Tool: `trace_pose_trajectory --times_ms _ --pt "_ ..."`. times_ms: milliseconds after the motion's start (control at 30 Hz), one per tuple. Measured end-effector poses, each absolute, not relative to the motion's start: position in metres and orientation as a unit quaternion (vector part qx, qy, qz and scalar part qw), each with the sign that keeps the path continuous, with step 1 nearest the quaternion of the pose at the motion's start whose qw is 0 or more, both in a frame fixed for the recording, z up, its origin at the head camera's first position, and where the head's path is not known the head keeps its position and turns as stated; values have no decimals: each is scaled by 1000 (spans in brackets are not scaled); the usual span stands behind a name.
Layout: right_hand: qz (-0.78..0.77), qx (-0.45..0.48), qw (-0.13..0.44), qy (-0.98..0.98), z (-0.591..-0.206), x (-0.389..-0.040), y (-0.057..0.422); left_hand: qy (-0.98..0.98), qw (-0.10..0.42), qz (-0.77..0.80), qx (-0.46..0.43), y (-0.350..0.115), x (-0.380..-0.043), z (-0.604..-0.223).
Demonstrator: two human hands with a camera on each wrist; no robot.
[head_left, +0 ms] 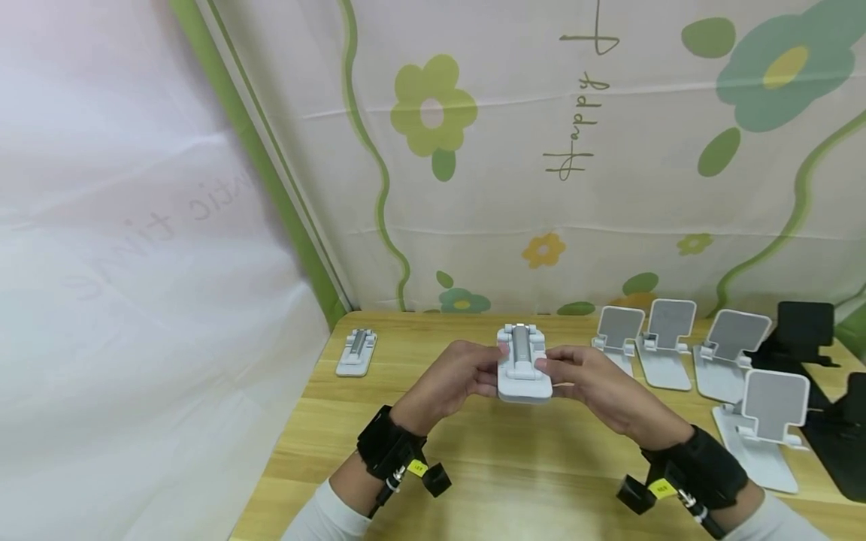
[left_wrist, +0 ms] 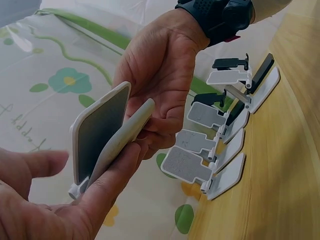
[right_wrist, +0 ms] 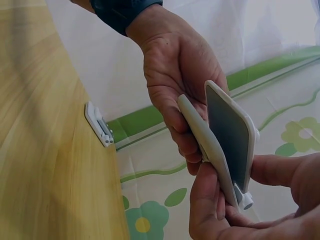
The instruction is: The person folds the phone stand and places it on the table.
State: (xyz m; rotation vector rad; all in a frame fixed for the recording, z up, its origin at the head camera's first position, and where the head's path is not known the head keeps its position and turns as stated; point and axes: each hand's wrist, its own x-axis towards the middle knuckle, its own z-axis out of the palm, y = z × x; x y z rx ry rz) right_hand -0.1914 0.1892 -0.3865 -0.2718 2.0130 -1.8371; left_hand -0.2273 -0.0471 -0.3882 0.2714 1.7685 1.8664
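Note:
A white folding phone stand [head_left: 524,387] is held above the table between both hands, its metal-coloured hinged arm facing up. My left hand [head_left: 460,372] grips its left edge, thumb on top and fingers beneath. From the right, my right hand [head_left: 602,391] holds the other edge in the same way. In the left wrist view, the stand's grey-padded plate [left_wrist: 102,132] is tilted away from the base, with a narrow gap between them. The right wrist view shows the same gap beside the plate [right_wrist: 230,135], and the right thumb touching the plate's outer side.
Another folded white stand [head_left: 355,353] lies at the table's far left. Several unfolded white stands [head_left: 666,346] stand at the right, beside black stands [head_left: 805,330]. A flower-printed curtain [head_left: 473,188] hangs behind the wooden table [head_left: 419,330].

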Motion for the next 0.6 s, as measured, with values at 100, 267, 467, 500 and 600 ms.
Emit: trace_pose_trajectory --times_ms 100,267,467,500,600 --pt "-657 -104 200 719 -387 -191 190 673 272 681 95 -46 -227 -388" --pt "-657 -109 195 720 -387 -192 189 688 268 668 91 -46 -226 -388" --pt "-649 -94 184 732 -392 -192 188 702 260 656 97 -45 -225 -392" --pt "-648 -92 182 734 -392 -192 188 706 257 653 96 -44 -225 -392" --pt "-643 -84 178 740 -394 -191 189 711 252 651 92 -43 -225 -393"
